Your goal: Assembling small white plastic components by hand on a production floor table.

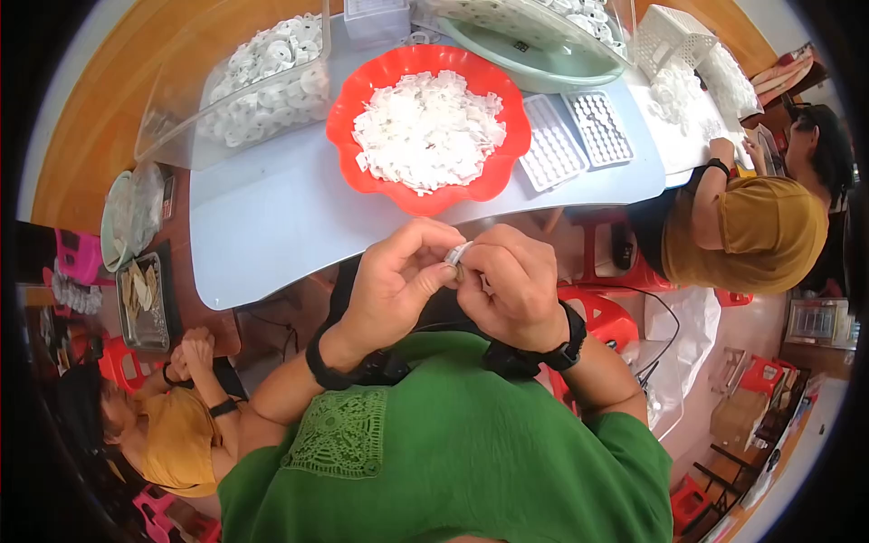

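Pale blue table with a red bowl near its front edge
White pieces heap the bowl; just off the table's front edge, the left hand and right hand meet, fingertips of both pinching a small white part.

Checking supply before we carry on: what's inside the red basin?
The red basin holds a broad heap of small white pieces. Only the heap's surface shows; the basin's bottom and anything deeper are covered.

White part between fingers near red bowl
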A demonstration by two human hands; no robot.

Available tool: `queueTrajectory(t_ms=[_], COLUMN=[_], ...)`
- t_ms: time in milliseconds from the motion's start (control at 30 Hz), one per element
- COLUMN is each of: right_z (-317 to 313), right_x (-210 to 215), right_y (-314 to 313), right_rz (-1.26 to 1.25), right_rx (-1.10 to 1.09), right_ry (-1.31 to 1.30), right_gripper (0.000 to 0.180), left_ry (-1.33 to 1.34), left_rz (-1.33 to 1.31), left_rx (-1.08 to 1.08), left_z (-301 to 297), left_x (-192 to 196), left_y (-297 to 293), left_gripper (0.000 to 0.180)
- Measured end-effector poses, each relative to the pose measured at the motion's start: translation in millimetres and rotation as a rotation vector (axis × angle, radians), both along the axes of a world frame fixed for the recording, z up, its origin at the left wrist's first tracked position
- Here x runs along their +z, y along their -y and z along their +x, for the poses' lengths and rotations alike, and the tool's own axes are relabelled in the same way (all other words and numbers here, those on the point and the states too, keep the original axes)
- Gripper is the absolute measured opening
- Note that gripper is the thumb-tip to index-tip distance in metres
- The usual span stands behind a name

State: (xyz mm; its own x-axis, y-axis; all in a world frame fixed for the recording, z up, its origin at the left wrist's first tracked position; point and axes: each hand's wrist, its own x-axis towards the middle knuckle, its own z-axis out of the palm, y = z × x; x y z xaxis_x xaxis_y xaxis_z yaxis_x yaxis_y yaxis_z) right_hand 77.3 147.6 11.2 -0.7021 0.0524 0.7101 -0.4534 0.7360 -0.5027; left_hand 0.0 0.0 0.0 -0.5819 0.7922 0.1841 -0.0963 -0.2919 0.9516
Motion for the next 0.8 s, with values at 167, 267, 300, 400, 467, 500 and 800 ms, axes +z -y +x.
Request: queueTrajectory(t_ms=[167, 267, 300, 400, 467, 500, 800], right_z=[-1.2, 5.1, 7.4, 12.8, 15.3, 16.3, 11.3], right_x=[2.6, 7.5, 8.7, 6.9, 4.9, 5.2, 16.8], right_y=[-1.7, -3.0, -5.6, -11.1, -9.3, -9.1, -1.7], right_rz=[-0.033, -0.171, -0.173, -0.345, -0.352, -0.359, -0.410], right_rx=[-0.080, -0.016, -0.019, -0.090, -0.087, -0.091, -0.040], right_ry=[0.017, 0.116, 0.111, 0.167, 0.167, 0.173, 0.142], right_gripper=[0.020, 0.020, 0.020, 0.017, 0.017, 0.017, 0.017], left_ry=[-0.053, 0.091, 0.087, 0.339, 0.432, 0.429, 0.492], left_rz=[-0.025, 0.018, 0.015, 0.076, 0.138, 0.137, 0.123], left_rx=[0.039, -0.039, -0.042, -0.064, -0.117, -0.118, -0.109], left_z=[-4.2, -4.6, -4.3, -5.6, -9.3, -10.0, -12.1], left_x=[4.8, -3.2, -1.5, 1.6, -4.4, -4.6, -3.0], left_y=[-6.9, 0.7, 0.5, -0.9, -1.1, -1.8, -1.1], left_gripper=[0.020, 0.022, 0.022, 0.027, 0.030, 0.030, 0.038])
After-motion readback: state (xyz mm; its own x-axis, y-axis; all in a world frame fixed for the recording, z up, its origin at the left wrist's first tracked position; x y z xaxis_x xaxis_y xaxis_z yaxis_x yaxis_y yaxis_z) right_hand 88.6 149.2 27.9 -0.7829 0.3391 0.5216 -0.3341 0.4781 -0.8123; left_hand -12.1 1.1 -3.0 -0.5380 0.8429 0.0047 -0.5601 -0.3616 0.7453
